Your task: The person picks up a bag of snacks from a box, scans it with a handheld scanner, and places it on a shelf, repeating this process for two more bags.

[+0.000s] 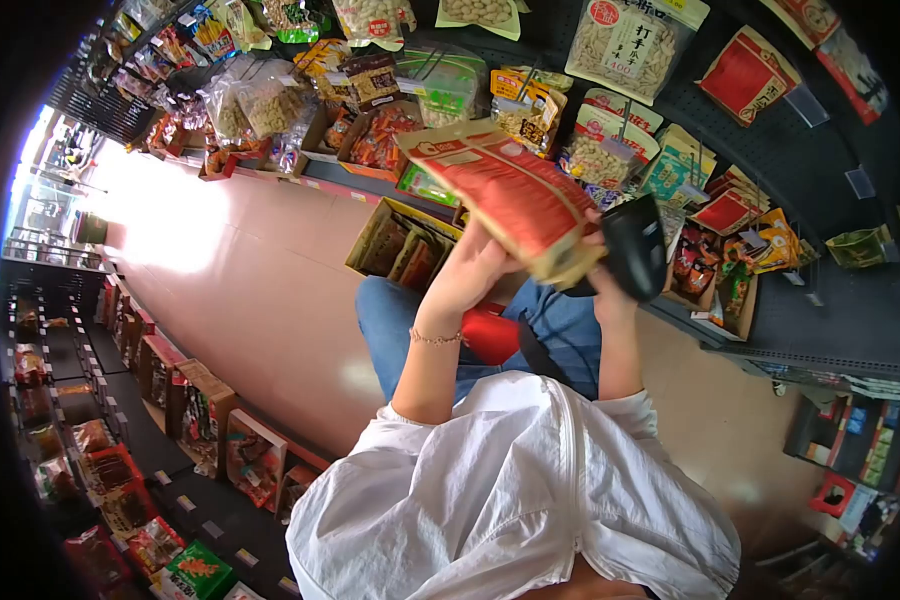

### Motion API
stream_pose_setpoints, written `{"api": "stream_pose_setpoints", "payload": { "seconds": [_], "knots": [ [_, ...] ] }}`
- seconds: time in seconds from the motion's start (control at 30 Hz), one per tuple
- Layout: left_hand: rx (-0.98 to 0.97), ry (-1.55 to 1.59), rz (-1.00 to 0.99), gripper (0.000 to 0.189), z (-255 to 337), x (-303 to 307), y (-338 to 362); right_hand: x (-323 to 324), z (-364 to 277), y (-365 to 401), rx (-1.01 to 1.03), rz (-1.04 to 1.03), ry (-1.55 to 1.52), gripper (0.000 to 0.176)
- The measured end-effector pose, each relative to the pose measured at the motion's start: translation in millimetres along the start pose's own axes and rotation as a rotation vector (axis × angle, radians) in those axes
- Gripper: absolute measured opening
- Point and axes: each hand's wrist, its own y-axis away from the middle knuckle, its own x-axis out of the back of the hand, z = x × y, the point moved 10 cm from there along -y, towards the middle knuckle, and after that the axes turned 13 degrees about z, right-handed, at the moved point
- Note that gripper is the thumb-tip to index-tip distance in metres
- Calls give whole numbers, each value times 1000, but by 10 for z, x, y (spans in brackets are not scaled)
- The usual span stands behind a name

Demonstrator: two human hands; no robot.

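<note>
A red and cream snack bag (510, 185) is tilted in front of me, over my knees. My left hand (475, 262) grips its lower left edge and has a thin bracelet at the wrist. My right hand (608, 283) is closed around a black handheld scanner (638, 245), just right of the bag's lower end. Some of the right fingers are hidden behind the scanner and the bag. A red object (490, 335) with a dark strap lies at my lap, against the blue jeans.
Packed snack bags (630, 45) hang from hooks on the dark shelving ahead. Boxes of small packets (385, 135) line its lower shelf. An open carton (375, 240) of packets sits on the floor near my knee. Another stocked shelf (120, 430) runs along the left.
</note>
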Motion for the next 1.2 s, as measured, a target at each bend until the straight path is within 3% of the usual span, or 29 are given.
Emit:
{"api": "stream_pose_setpoints", "payload": {
  "seconds": [0.03, 0.07, 0.1, 0.13, 0.17, 0.23, 0.27, 0.3, 0.37, 0.4, 0.53, 0.77, 0.93, 1.03, 1.13, 1.2],
  "knots": [
    [45, 179, -116, 48, -39, -110, 20, -156, -239, 103, 352, -169, 549, 36],
    [206, 344, 19, 48, -162, 2, -34, -123, -161, 65, 169, -122, 373, 42],
    [197, 355, 24, 48, -130, 11, -16, -198, -113, 54, -17, -75, 197, 48],
    [105, 202, 85, 48, -44, 84, -16, -247, -105, 90, -243, -36, 12, 68],
    [15, 44, 145, 48, 50, 160, -8, -241, -61, 92, -246, -45, 13, 68],
    [44, 159, 144, 47, 99, 184, -18, -453, -221, 145, 63, -253, 210, 64],
    [-5, 130, 174, 46, 166, 219, -5, -403, -454, 224, 303, -247, 363, 49],
    [-56, 100, 204, 46, 238, 260, 5, -397, -420, 268, 296, -253, 357, 49],
    [-90, 89, 241, 47, 325, 340, -3, -322, -135, 298, 41, -246, 271, 37],
    [-136, 73, 253, 47, 392, 375, 9, -450, -212, 275, -221, -215, 4, 37],
    [-229, 64, 304, 47, 553, 488, 32, -493, -159, 373, -476, -242, -39, 38],
    [-311, 86, 344, 43, 671, 474, 46, -653, 6, 528, -545, -417, -24, 40],
    [-297, 88, 358, 42, 694, 508, 56, -684, 53, 600, -572, -411, 8, 36],
    [-278, 82, 351, 42, 690, 523, 31, -732, -15, 590, -475, -455, 112, 33],
    [-249, 72, 345, 41, 666, 536, 23, -704, 32, 626, -569, -432, 159, 28],
    [-244, 42, 354, 41, 656, 535, 25, -734, -70, 578, -451, -450, 259, 23]
  ]
}}
